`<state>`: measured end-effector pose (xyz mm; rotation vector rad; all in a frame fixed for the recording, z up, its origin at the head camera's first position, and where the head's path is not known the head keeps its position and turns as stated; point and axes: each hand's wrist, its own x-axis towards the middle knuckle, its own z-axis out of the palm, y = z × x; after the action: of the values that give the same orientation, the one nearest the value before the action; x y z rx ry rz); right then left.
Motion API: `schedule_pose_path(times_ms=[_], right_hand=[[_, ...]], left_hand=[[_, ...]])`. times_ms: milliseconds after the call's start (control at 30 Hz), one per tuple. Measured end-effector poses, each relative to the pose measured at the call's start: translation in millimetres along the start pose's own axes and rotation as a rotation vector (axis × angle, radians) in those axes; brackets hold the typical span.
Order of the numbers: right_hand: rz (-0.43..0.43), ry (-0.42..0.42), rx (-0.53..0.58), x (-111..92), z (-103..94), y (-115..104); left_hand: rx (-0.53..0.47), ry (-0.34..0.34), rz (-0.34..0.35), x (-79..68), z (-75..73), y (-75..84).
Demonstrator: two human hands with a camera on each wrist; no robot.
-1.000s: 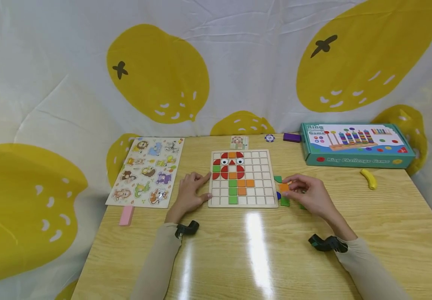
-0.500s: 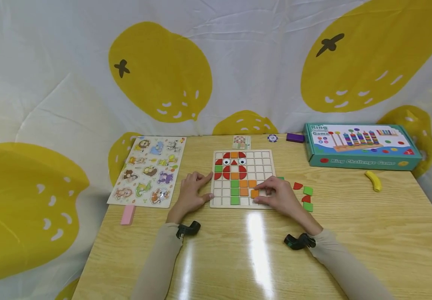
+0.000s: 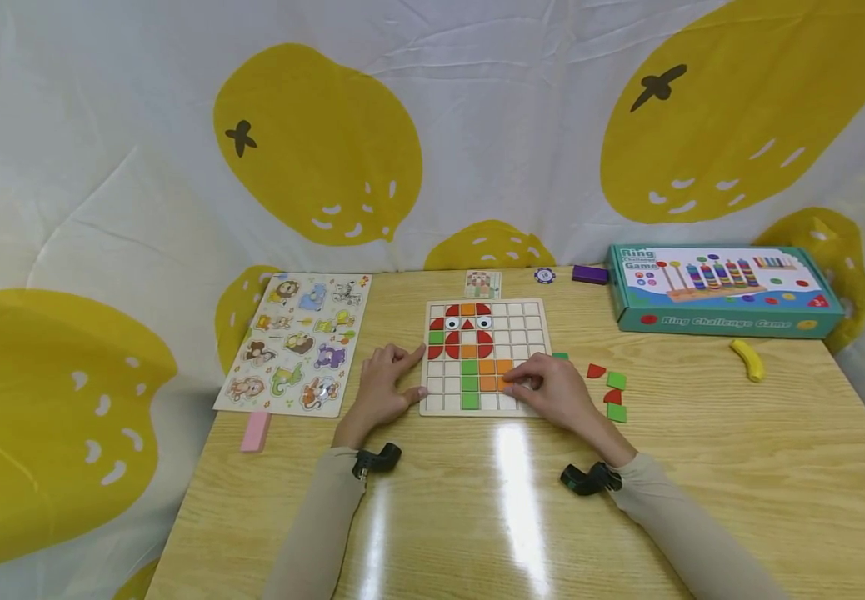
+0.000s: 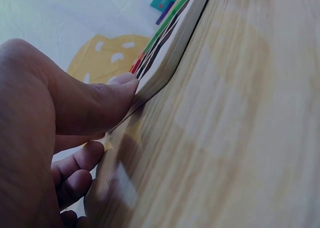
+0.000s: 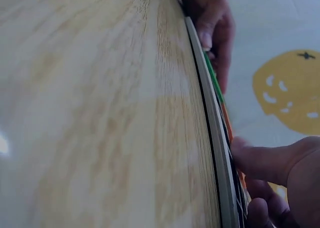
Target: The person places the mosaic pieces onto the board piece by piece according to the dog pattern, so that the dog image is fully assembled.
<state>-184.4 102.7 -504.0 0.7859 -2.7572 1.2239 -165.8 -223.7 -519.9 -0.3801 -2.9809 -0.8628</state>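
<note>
A wooden grid board lies on the table, with red, green and orange tiles and two round eye pieces set in its cells. At its left edge rests my left hand, thumb and forefinger spread apart. The left wrist view shows that thumb pressing the board's corner. My right hand is over the board's right part, thumb and fingertips at an orange square tile. This tile lies in line beside other orange squares. In the right wrist view, the right thumb touches the board's tile side.
Several green tiles and red pieces lie right of the board. Behind it are a pattern card, a chip and a purple block. A game box, toy banana, animal puzzle and pink block flank it.
My right hand has carried an orange square tile left from the table onto the board, where it now sits level in a cell. My left hand has stayed at the board's edge.
</note>
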Motion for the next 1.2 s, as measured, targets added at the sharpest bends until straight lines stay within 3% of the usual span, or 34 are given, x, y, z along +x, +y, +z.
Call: schedule_pose_path(times_ms=[100, 233, 367, 433, 567, 667, 933, 1200], right_hand=[[-0.009, -0.021, 0.022, 0.8, -4.7, 2.1], [0.030, -0.022, 0.052, 2.4, -30.4, 12.6], [0.109, 0.006, -0.045, 4.0, -61.0, 32.1], [0.122, -0.019, -0.095, 4.9, -68.7, 41.9], [0.117, -0.110, -0.126, 5.9, -67.9, 54.3], [0.123, -0.126, -0.125, 4.9, -62.7, 55.9], [0.189, -0.063, -0.104, 1.4, -63.0, 54.0], [0.126, 0.098, -0.014, -4.1, -70.2, 51.1]], left_hand=[[-0.009, 0.002, 0.000, -0.5, 0.7, 0.1], [-0.011, -0.004, -0.001, -0.2, 0.6, 0.5], [0.009, -0.018, -0.012, -0.7, -1.5, 0.6], [0.015, -0.019, -0.023, -1.9, -3.3, 0.2], [0.013, -0.023, -0.037, -3.8, -4.8, -0.9], [0.010, -0.031, -0.031, -3.7, -3.6, -0.9], [0.005, -0.031, -0.025, -1.1, -1.9, 1.1], [0.026, -0.040, -0.021, 1.4, -1.5, 1.2]])
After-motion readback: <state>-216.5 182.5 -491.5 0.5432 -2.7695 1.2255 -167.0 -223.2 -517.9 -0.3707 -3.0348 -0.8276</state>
